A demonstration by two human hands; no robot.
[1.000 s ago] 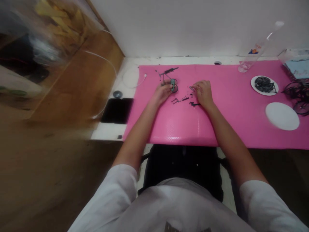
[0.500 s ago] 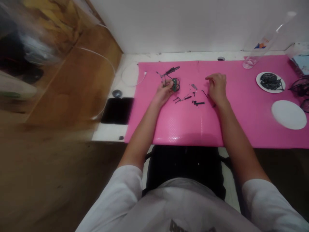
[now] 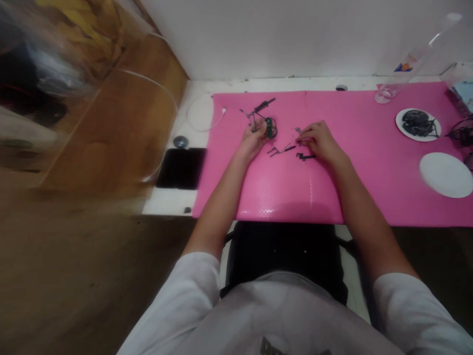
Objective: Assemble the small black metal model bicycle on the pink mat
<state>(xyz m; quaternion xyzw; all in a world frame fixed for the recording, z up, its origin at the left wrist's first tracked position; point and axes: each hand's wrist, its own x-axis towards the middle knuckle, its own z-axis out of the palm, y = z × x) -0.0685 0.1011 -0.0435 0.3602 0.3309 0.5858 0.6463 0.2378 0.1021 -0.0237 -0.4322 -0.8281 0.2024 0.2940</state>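
My left hand (image 3: 254,137) is closed around a partly built miniature bicycle (image 3: 259,114), its thin dark frame tilted up above the fingers. A green piece (image 3: 269,127) and a round wheel show at the thumb side. My right hand (image 3: 320,140) is over the small black parts, thumb and fingertips drawn together at one of them; what lies between them is too small to make out. Thin dark rods (image 3: 281,150) lie on the mat between the hands. A black bracket-like part (image 3: 305,157) sits just below the right fingers, partly hidden. A small grey piece (image 3: 297,129) touches or nears the fingertips.
A pink mat (image 3: 369,172) covers the table. To the right are a white plate of black parts (image 3: 399,132), a bare white plate (image 3: 446,175), dark wheeled models (image 3: 461,134) and a clear bottle (image 3: 402,74). A black flat object (image 3: 181,168) and a cable (image 3: 195,129) lie left.
My right hand has moved left across the mat to the small parts, and its fingertips have come down among them. My left hand still holds the miniature bicycle in nearly the same place.
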